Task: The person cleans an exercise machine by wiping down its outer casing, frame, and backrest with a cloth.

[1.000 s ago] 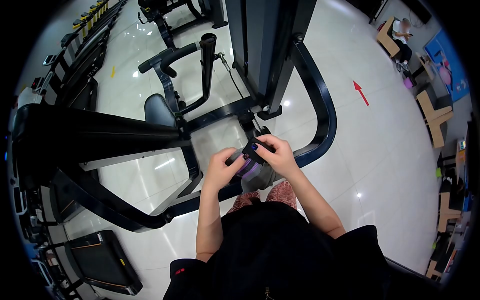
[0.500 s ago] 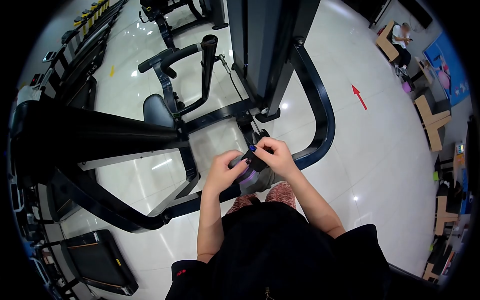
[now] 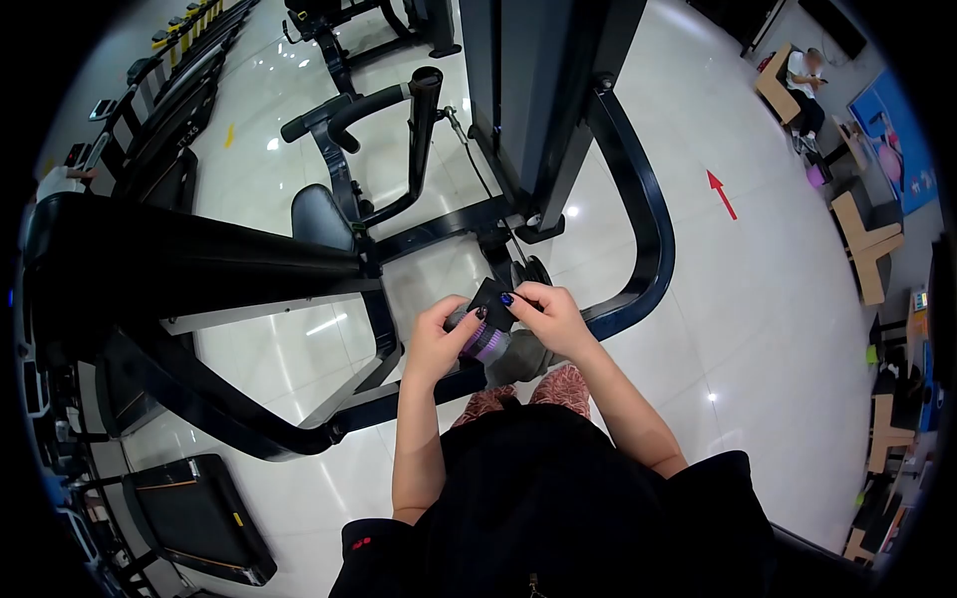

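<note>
In front of my body, my left hand is closed round a gray and purple banded item, its thumb on top. My right hand pinches the edge of a black flap that adjoins the banded item. The flap spans the gap between both thumbs. Olive-gray fabric hangs below my hands, above my patterned pink legs. What exactly the banded item is, I cannot make out.
A black exercise machine frame surrounds the area ahead, with a padded seat. Treadmills line the left. A red arrow marks the floor. One person sits at the upper right; another is partly visible at far left.
The black flap now shows more of its surface and stands more upright between my hands. My right hand has moved slightly down and outward. The person at far left shows more.
</note>
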A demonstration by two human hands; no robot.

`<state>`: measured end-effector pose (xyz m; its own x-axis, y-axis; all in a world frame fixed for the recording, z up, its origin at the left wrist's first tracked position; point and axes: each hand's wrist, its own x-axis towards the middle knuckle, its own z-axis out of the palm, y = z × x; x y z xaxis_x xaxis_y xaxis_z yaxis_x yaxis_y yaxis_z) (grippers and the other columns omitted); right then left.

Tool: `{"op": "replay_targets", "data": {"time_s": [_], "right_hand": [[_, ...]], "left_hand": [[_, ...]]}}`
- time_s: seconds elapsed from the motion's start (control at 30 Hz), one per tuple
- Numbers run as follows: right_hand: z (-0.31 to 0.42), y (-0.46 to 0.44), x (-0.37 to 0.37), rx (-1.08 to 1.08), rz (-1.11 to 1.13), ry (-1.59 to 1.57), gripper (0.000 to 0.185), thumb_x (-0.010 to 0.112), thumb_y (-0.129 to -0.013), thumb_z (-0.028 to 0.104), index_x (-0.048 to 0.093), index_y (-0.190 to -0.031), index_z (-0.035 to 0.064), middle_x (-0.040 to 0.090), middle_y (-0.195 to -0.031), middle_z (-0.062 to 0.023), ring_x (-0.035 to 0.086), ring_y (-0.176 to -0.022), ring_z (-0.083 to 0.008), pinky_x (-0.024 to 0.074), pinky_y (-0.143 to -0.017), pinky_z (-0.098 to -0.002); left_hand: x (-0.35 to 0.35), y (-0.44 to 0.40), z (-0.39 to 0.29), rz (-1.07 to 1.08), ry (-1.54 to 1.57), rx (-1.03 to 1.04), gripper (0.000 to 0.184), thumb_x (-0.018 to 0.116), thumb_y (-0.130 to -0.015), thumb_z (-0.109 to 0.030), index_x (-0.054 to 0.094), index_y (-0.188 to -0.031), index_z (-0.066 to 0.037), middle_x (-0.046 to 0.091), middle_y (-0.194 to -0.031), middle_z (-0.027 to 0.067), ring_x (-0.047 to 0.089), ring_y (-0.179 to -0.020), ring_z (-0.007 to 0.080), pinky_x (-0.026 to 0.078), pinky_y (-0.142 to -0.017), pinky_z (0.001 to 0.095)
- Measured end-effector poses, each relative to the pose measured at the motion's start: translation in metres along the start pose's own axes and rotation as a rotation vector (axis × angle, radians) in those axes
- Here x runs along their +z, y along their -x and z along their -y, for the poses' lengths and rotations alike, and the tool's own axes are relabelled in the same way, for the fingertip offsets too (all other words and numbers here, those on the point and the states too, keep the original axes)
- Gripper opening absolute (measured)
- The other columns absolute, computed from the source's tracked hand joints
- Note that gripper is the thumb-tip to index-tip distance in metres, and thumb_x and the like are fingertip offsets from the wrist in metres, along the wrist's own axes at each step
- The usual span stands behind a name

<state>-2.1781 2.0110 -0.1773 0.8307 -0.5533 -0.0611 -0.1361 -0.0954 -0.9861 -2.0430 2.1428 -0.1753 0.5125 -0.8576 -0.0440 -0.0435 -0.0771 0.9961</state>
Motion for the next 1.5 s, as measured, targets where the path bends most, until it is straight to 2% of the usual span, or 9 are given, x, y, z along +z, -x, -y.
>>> {"op": "replay_targets", "data": {"time_s": [0.13, 0.2, 0.33, 0.47, 0.57, 0.67, 0.97, 1.3, 1.5], "right_hand": [[-0.001, 0.004, 0.003, -0.137, -0.049, -0.051, 0.017, 0.056, -0.087, 0.013, 0.059, -0.081, -0.0017, 0.049, -0.065, 0.0034, 0.042, -0.061, -0.0027, 0.0332, -0.052, -0.0198], [-0.004, 0.004, 0.002, -0.004, 0.02, -0.206, 0.034, 0.064, -0.079, 0.022, 0.058, -0.101, -0.0028, 0.063, -0.083, -0.0095, 0.058, -0.074, -0.0127, 0.0452, -0.068, -0.0267], [-0.02, 0.002, 0.007, -0.013, 0.213, 0.061, 0.071, 0.074, -0.065, 0.031, 0.044, -0.121, 0.0, 0.061, -0.098, -0.0143, 0.059, -0.085, -0.0233, 0.0461, -0.077, -0.0335], [-0.028, -0.002, 0.019, 0.025, 0.378, 0.173, 0.049, 0.071, -0.069, 0.027, 0.056, -0.108, 0.0008, 0.063, -0.091, -0.0148, 0.06, -0.082, -0.0249, 0.0465, -0.075, -0.0329], [-0.044, -0.019, 0.031, 0.087, 0.17, 0.363, 0.026, 0.056, -0.079, 0.01, 0.061, -0.104, 0.0043, 0.063, -0.079, -0.0134, 0.063, -0.075, -0.0223, 0.0486, -0.065, -0.0344], [-0.059, -0.048, 0.027, 0.155, 0.127, -0.179, 0.045, 0.041, -0.076, -0.011, 0.053, -0.117, 0.0013, 0.059, -0.096, -0.0115, 0.062, -0.077, -0.0195, 0.0548, -0.055, -0.0295], [-0.019, -0.112, -0.06, 0.137, -0.078, -0.789, 0.03, 0.05, -0.09, 0.03, 0.053, -0.106, 0.005, 0.061, -0.095, -0.008, 0.062, -0.076, -0.0204, 0.0515, -0.052, -0.0285], [-0.005, -0.11, -0.179, -0.08, -0.536, -0.891, 0.028, 0.046, -0.091, 0.033, 0.053, -0.107, 0.0118, 0.058, -0.098, -0.0039, 0.054, -0.099, -0.0212, 0.0426, -0.074, -0.0304], [0.033, -0.097, -0.212, -0.219, -0.599, -0.791, 0.031, 0.048, -0.09, 0.032, 0.053, -0.107, 0.0066, 0.058, -0.098, -0.0084, 0.056, -0.096, -0.0223, 0.0463, -0.071, -0.033]], "left_hand": [[0.001, -0.002, 0.003, 0.027, 0.006, -0.014, 0.018, 0.063, -0.083, -0.017, 0.06, -0.085, 0.0, 0.055, -0.064, -0.0027, 0.045, -0.058, 0.0027, 0.036, -0.052, 0.0192], [0.002, -0.004, 0.007, 0.001, 0.019, -0.021, 0.017, 0.062, -0.083, -0.017, 0.06, -0.085, 0.0, 0.054, -0.064, -0.003, 0.045, -0.058, 0.0025, 0.036, -0.052, 0.0191], [0.005, -0.007, 0.007, -0.053, 0.063, -0.005, 0.015, 0.061, -0.083, -0.015, 0.06, -0.087, 0.0, 0.054, -0.064, -0.0032, 0.047, -0.059, 0.003, 0.038, -0.053, 0.0192], [0.006, -0.005, 0.002, -0.011, -0.06, 0.061, 0.018, 0.061, -0.081, -0.012, 0.06, -0.094, 0.001, 0.059, -0.08, 0.0026, 0.054, -0.072, 0.0093, 0.043, -0.066, 0.0226], [-0.001, -0.007, 0.014, -0.139, -0.099, 0.247, 0.026, 0.061, -0.08, -0.011, 0.058, -0.103, 0.0, 0.058, -0.1, 0.0071, 0.055, -0.091, 0.0165, 0.041, -0.082, 0.0261], [-0.011, 0.0, 0.019, -0.288, -0.073, 0.156, 0.046, 0.059, -0.081, -0.018, 0.045, -0.123, -0.005, 0.051, -0.119, 0.011, 0.046, -0.111, 0.0225, 0.034, -0.096, 0.0375], [-0.028, 0.029, 0.035, -0.393, 0.191, -0.055, 0.032, 0.053, -0.085, -0.005, 0.046, -0.117, -0.002, 0.059, -0.099, 0.0073, 0.053, -0.095, 0.0127, 0.038, -0.089, 0.0254], [-0.017, 0.007, 0.026, -0.273, 0.157, -0.069, 0.022, 0.051, -0.087, -0.006, 0.053, -0.108, 0.001, 0.061, -0.097, 0.0087, 0.056, -0.094, 0.0144, 0.041, -0.087, 0.0259], [-0.007, -0.006, 0.027, -0.192, 0.161, -0.081, 0.021, 0.051, -0.086, -0.003, 0.054, -0.106, 0.002, 0.06, -0.101, 0.0092, 0.057, -0.095, 0.0142, 0.041, -0.087, 0.0255]]}}
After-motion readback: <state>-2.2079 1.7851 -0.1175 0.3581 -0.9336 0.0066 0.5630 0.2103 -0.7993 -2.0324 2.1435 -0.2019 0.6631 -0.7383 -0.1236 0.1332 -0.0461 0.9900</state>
